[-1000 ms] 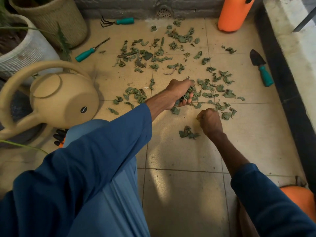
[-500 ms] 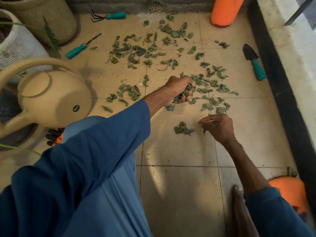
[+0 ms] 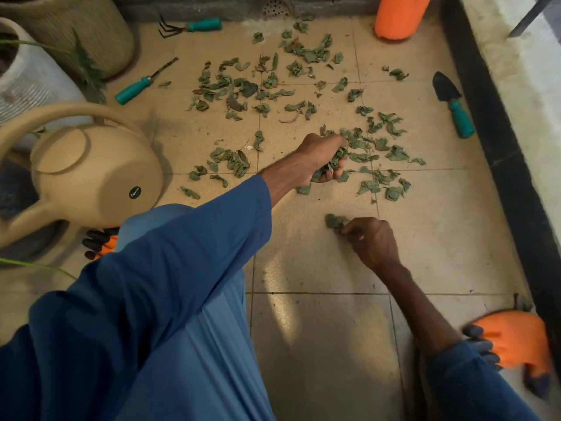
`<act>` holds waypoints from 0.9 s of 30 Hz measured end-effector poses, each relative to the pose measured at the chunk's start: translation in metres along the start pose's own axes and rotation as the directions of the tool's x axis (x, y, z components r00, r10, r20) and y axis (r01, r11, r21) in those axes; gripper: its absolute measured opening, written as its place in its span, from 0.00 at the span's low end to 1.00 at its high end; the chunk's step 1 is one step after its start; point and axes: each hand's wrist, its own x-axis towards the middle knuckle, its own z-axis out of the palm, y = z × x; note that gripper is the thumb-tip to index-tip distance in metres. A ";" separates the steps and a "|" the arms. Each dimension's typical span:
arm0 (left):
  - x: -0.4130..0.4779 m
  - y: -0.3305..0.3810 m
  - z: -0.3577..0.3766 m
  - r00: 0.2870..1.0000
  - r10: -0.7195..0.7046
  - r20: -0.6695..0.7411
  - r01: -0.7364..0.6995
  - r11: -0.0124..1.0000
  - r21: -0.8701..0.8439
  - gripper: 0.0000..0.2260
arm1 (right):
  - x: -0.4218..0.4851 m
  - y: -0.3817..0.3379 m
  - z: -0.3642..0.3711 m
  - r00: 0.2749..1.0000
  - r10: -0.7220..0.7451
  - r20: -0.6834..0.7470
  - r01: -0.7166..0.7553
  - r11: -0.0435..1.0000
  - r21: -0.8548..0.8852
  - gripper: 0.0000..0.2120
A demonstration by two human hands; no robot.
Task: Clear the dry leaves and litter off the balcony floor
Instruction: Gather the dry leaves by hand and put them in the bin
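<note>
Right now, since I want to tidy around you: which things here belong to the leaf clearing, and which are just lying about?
Job in hand: scattered dry leaves; leaf bunch gripped by the left hand; leaf clump pinched by the right hand.
Lying about: watering can; hand rake; weeder; trowel; orange glove; orange container.

Crinkled dry leaves (image 3: 252, 86) litter glossy speckled floor tiles (image 3: 318, 344); the watering can (image 3: 97, 174) looks smooth matt plastic.
</note>
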 end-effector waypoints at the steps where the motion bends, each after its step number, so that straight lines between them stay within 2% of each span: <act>1: 0.001 0.000 0.000 1.000 -0.002 -0.001 0.002 1.000 -0.001 0.11 | 0.002 0.003 -0.008 1.000 0.015 -0.014 -0.014 1.000 0.020 0.08; 6: 0.002 0.001 0.006 1.000 -0.010 0.004 0.010 1.000 -0.007 0.11 | 0.012 0.012 -0.042 0.993 0.102 -0.060 -0.098 0.993 0.066 0.12; 10: 0.003 0.002 0.009 1.000 -0.012 0.007 0.012 1.000 0.004 0.11 | 0.015 0.011 -0.049 0.992 0.129 -0.019 -0.125 0.983 0.135 0.14; 16: 0.005 -0.001 0.008 1.000 -0.002 0.000 0.002 0.999 0.042 0.11 | 0.015 0.003 -0.060 0.998 0.031 -0.048 -0.020 0.977 0.213 0.10; 19: 0.007 -0.004 0.007 0.999 0.007 -0.036 -0.005 0.999 0.049 0.11 | 0.015 -0.013 -0.076 0.995 -0.063 -0.083 0.084 0.958 0.275 0.12; 22: 0.011 -0.007 0.010 0.984 0.090 -0.157 -0.071 0.990 0.124 0.12 | 0.019 -0.043 -0.095 0.983 -0.064 -0.175 0.120 0.934 0.336 0.11; 23: 0.011 -0.009 0.012 0.973 0.137 -0.186 -0.102 0.978 0.184 0.12 | 0.021 -0.054 -0.102 0.976 -0.088 -0.201 0.146 0.942 0.301 0.11; 25: 0.009 -0.012 0.020 0.951 0.228 -0.207 -0.156 0.937 0.313 0.14 | 0.024 -0.075 -0.111 0.965 -0.143 -0.218 0.204 0.936 0.286 0.11; 27: 0.008 -0.015 0.029 0.956 0.229 -0.185 -0.169 0.941 0.292 0.14 | 0.025 -0.090 -0.115 0.955 -0.165 -0.248 0.235 0.930 0.283 0.11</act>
